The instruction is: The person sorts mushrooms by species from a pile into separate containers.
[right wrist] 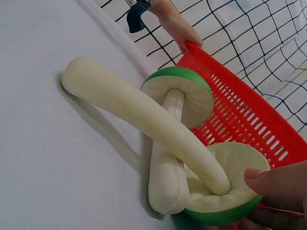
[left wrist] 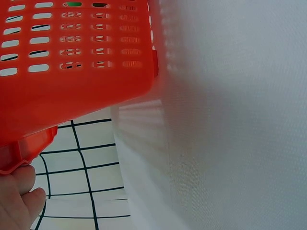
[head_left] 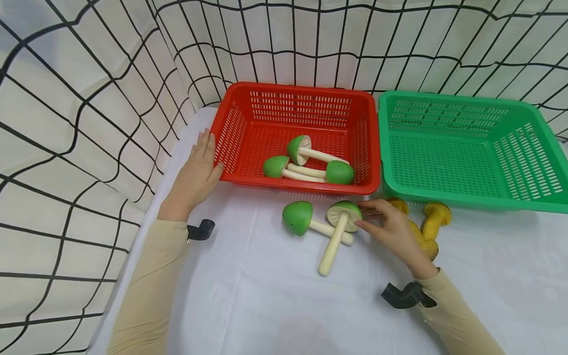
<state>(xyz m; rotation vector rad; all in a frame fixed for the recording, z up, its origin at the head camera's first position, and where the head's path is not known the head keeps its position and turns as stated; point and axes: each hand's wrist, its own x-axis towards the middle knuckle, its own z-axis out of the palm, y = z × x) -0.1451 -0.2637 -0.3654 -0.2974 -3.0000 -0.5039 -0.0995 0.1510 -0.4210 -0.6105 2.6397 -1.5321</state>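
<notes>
My left hand [head_left: 195,172] rests along the left side of the red basket [head_left: 301,183], fingers straight against its rim. In the left wrist view the fingertips [left wrist: 32,201] touch the rim. My right hand [head_left: 388,227] pinches the cap edge of a green-capped toy mushroom [head_left: 330,251], thumb on the pale gills and fingers beneath the green side. This mushroom's stem lies across that of a second green-capped mushroom [head_left: 297,218] on the white cloth. Three more green-capped mushrooms [head_left: 340,172] lie inside the red basket.
A green basket [head_left: 443,162] stands right of the red one. Several yellow mushrooms [head_left: 437,217] lie in front of it, partly hidden behind the right hand. Black wire mesh [head_left: 293,34] backed by white cloth rises behind the baskets and along the left.
</notes>
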